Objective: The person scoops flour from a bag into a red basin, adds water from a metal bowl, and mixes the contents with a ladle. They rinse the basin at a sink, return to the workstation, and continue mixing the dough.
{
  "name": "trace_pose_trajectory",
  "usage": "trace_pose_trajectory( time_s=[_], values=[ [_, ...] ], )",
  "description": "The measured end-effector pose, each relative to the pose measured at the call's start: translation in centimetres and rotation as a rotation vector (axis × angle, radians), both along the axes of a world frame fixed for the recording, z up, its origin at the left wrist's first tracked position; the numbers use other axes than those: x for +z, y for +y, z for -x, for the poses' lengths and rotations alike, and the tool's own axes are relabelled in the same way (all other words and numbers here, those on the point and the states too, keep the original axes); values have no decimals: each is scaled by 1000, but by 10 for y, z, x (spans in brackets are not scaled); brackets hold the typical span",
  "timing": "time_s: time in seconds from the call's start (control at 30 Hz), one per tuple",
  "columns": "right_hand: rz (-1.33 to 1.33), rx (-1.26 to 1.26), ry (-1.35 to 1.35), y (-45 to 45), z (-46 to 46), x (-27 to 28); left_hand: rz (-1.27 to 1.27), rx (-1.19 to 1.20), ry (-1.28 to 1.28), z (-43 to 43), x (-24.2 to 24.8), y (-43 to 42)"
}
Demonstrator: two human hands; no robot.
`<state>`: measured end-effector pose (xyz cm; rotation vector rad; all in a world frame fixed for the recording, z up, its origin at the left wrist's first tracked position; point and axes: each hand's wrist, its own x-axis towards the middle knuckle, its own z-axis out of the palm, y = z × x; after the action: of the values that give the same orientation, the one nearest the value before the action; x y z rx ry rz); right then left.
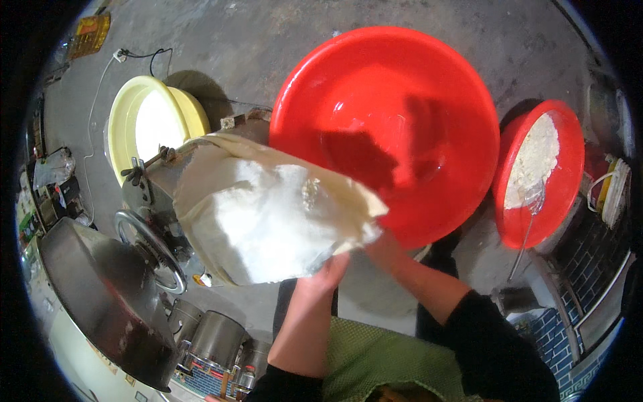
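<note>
A large cream-coloured cloth or sack (221,266) spreads wide before me, with a heap of white flour-like powder (271,226) on it. My left hand (331,269) grips its near edge. A short way to the right, my right hand (381,245) holds the gathered corner; its fingers are blurred and partly hidden. Just beyond that corner lies a big red plastic basin (402,95), its inside crossed by shadows. The sack's far left end rests against a metal machine (163,173).
A handwheel (150,251) and a large metal pan (100,281) stand at left. Yellow tubs (118,120) hold something white. At right, a tilted red basin (567,196) contains pale crumbly material and a wire whisk (532,206). A cable (90,130) crosses the floor. Metal pots (216,339) sit lower left.
</note>
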<state>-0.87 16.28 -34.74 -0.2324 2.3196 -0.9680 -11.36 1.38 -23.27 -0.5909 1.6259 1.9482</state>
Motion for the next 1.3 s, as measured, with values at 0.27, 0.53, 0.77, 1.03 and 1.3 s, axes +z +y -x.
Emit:
trace_pose_trajectory(
  time_s=[0.27,0.53,0.77,1.03,1.3],
  values=[
    [952,-1071,-541,58,134,26,-620,404,-329,7,-22,26],
    [679,-766,-498,36,250,42,-265,480,-487,1,-33,20],
    [1332,-1110,-435,27,273,14,-74,494,-633,-38,-63,-8],
    [919,-1004,-1093,5,235,-10,79,540,-946,-66,-66,1],
    [1363,-1194,-544,-1,270,1,172,459,-1002,-51,-38,18]
  ],
)
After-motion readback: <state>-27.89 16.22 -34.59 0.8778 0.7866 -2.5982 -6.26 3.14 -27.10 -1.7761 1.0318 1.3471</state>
